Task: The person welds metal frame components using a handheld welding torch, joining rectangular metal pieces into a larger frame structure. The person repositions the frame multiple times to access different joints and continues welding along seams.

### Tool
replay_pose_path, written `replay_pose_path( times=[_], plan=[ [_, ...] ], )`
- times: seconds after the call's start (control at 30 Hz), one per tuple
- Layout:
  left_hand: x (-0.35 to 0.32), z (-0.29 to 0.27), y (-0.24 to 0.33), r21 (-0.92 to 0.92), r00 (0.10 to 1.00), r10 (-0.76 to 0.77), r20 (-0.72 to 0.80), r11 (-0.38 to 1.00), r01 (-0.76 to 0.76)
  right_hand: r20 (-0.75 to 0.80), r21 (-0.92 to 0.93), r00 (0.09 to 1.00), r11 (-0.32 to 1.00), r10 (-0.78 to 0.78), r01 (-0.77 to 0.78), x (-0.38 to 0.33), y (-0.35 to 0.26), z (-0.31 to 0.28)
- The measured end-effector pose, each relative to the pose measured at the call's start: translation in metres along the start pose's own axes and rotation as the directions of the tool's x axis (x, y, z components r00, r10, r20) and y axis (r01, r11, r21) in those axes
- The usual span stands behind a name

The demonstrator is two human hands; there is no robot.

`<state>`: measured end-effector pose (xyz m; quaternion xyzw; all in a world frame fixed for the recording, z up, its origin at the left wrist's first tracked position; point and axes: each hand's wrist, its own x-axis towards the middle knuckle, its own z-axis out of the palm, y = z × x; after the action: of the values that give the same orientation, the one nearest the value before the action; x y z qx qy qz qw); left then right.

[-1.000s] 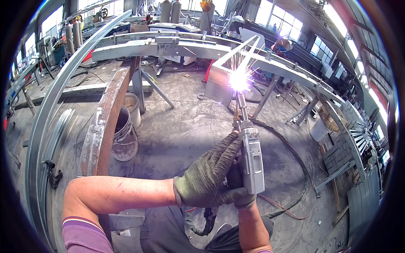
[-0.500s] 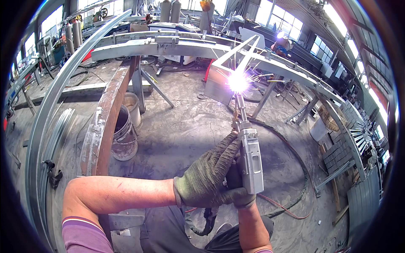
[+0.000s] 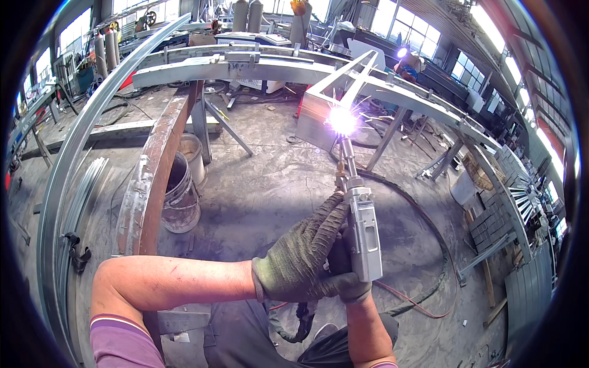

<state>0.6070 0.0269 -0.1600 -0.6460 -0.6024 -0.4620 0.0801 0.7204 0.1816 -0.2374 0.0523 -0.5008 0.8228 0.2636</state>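
Note:
A silver handheld laser welding gun (image 3: 368,239) points away from me, its narrow nozzle (image 3: 349,153) reaching a glaring white-violet weld spot (image 3: 342,121) that throws short sparks. The glare lies at the edge of a flat metal plate (image 3: 313,126) with slanting bars (image 3: 334,76) above it; the exact contact is washed out. My left hand (image 3: 304,248), in a dark green glove, is closed along the gun's left side, fingers toward the nozzle. Below it my gloved right hand (image 3: 348,286) is wrapped round the grip, mostly hidden behind the left hand and the gun body.
A long metal beam frame (image 3: 270,72) crosses ahead. On the left stand a rusty beam (image 3: 150,178), a long steel rail (image 3: 61,178) and buckets (image 3: 181,205). A dark hose (image 3: 429,224) loops over the floor at right. Another person (image 3: 410,66) works far back beside a bright spot.
The gun's nozzle and the glowing spot have shifted slightly left along the metal plate. The sparks spread less widely. Both hands keep their hold and move very little.

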Motion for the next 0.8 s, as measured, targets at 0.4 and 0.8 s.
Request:
replay_pose_path(
  times=[0.4,0.8],
  plan=[
    [0.002,-0.002,0.003,-0.048,1.0,-0.008,-0.004,0.999,0.008,-0.088,-0.232,0.995,0.972,-0.055,0.033,-0.002,0.004,0.0],
    [0.0,0.0,0.006,-0.11,0.999,-0.045,-0.003,0.993,0.044,-0.031,-0.245,0.999,0.969,-0.031,0.023,-0.004,0.004,-0.003]
  ],
)
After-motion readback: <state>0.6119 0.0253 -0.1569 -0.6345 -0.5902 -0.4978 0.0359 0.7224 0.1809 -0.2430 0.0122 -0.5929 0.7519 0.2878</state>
